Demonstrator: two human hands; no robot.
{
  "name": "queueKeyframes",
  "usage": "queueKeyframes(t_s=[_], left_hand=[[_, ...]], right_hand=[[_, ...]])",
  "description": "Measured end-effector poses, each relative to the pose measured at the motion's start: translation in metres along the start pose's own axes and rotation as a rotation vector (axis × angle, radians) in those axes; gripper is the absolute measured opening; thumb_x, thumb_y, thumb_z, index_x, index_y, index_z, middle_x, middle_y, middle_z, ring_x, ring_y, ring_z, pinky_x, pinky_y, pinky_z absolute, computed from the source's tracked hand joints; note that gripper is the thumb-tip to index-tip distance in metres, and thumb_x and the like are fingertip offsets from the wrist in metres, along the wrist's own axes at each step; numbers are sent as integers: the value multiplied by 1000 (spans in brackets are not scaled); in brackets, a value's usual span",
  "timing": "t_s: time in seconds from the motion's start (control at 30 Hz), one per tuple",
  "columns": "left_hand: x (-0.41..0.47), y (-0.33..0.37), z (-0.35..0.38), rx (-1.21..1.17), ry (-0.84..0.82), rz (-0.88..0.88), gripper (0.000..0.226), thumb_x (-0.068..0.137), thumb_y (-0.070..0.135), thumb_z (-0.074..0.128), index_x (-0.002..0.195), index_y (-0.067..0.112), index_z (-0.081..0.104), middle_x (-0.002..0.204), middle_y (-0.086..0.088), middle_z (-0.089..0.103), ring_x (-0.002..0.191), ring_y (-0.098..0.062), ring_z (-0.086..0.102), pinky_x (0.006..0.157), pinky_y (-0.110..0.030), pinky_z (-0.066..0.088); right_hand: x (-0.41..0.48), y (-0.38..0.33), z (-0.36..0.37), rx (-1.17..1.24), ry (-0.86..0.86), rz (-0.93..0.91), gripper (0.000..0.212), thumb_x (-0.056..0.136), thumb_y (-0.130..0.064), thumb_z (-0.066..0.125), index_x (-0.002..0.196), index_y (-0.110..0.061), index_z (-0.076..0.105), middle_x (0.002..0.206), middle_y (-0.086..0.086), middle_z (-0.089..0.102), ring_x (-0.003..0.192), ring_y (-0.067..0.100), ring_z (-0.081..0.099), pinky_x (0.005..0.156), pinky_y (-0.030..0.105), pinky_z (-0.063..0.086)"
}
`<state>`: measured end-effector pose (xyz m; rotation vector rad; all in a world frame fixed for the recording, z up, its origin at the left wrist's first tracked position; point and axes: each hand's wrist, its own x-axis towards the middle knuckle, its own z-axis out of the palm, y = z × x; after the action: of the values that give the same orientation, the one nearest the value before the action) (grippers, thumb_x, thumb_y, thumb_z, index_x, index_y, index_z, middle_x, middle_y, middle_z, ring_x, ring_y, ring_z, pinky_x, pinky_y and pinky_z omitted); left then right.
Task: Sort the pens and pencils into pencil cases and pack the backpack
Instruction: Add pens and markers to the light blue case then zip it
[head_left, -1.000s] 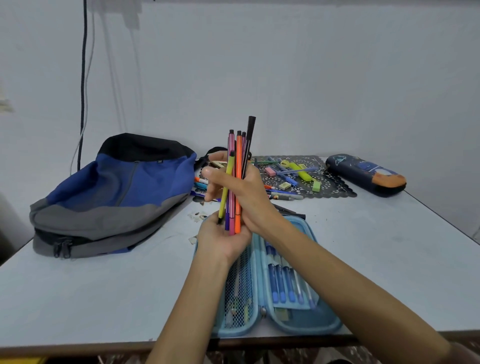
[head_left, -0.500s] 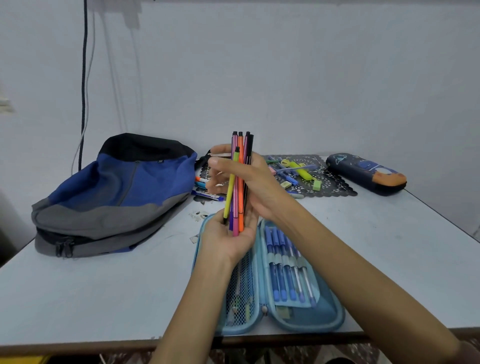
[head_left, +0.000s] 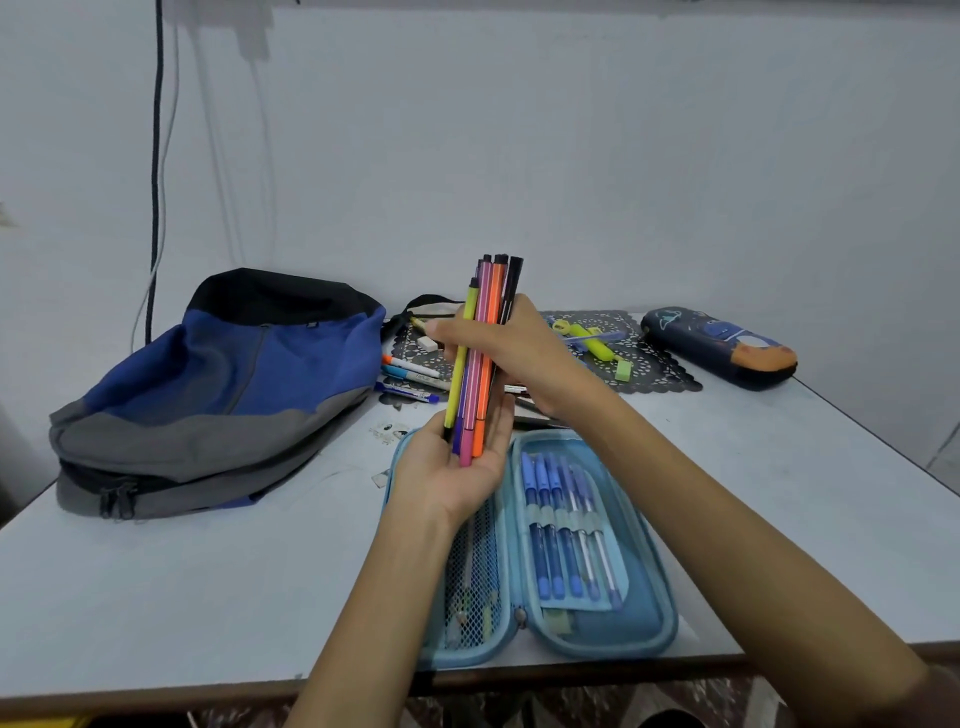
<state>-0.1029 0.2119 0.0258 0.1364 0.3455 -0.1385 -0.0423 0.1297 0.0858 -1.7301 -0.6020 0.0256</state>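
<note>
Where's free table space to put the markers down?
Bare table: front-left, between backpack and near edge, left of the open case; and right, between open case, mat and table edge. Crowded: back centre, pens and erasers between backpack and dark case. Right hand grips the markers.

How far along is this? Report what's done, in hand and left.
Done: blue pens sit in the loops of the open case. In hand: the right hand grips a bundle of markers, ends resting in the left hand. Left: loose pens on the mat, the dark case closed, both cases outside the backpack.
</note>
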Motion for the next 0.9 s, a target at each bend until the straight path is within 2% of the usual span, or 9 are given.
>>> queueKeyframes(t_s=[0.1,0.23,0.33,0.4,0.43,0.5,0.63,0.73,0.9], left_hand=[[2,-5,0,54,-33,18,34,99,12,44,117,-13,58,114,-29,64,112,-37,60,102,-46,45],[7,-11,2,224,-76,121,28,102,20,41,113,-1,56,117,-27,63,106,-36,61,96,-47,49],[20,-14,2,824,-36,398,25,102,19,41,100,10,64,94,-7,67,84,-16,63,77,-29,54],[30,-14,2,1331,-85,580,25,102,17,41,103,13,65,92,1,68,84,-12,63,75,-22,53],[36,-13,1,1566,-143,631,24,102,15,42,105,14,65,97,0,68,90,-15,64,81,-26,53],[48,-11,-3,2003,-259,679,19,99,14,46,101,10,65,101,-8,68,96,-26,62,89,-38,51],[56,-19,-12,2690,-298,754,20,97,25,45,93,10,57,91,-4,51,95,-23,45,81,-36,39],[62,-23,-15,2752,-359,864,17,93,24,50,94,9,59,98,-5,59,101,-26,45,78,-35,34],[63,-25,-15,2675,-379,750,20,96,20,45,101,12,63,106,-6,62,101,-25,49,84,-36,29]], right_hand=[[1,2,-8,-32,22,2,33,78,-25,77,88,5,66,71,6,66,62,13,63,61,30,54],[-3,-1,-27,11,49,2,16,82,-15,72,73,-8,62,60,-2,63,52,9,59,51,21,48],[-4,0,-47,79,102,39,17,82,-14,72,70,-11,60,55,-4,60,48,11,56,40,17,38],[-6,2,-60,101,103,77,18,82,-16,72,68,-12,62,55,-2,61,58,20,58,37,17,34],[-8,3,-65,111,93,109,18,83,-16,72,68,-12,62,55,-1,61,61,22,59,35,17,33],[-13,5,-73,110,43,189,21,86,-14,69,67,-11,60,49,-3,57,46,13,55,33,16,31],[-20,17,-78,72,-41,311,20,85,-18,71,69,-11,61,53,-3,55,39,7,44,34,17,28],[-23,27,-78,77,-65,367,20,84,-17,71,68,-11,61,50,-4,56,37,7,43,33,16,27],[-26,43,-79,127,-83,457,13,83,-21,73,88,-14,62,52,-5,59,37,6,44,35,18,27]])
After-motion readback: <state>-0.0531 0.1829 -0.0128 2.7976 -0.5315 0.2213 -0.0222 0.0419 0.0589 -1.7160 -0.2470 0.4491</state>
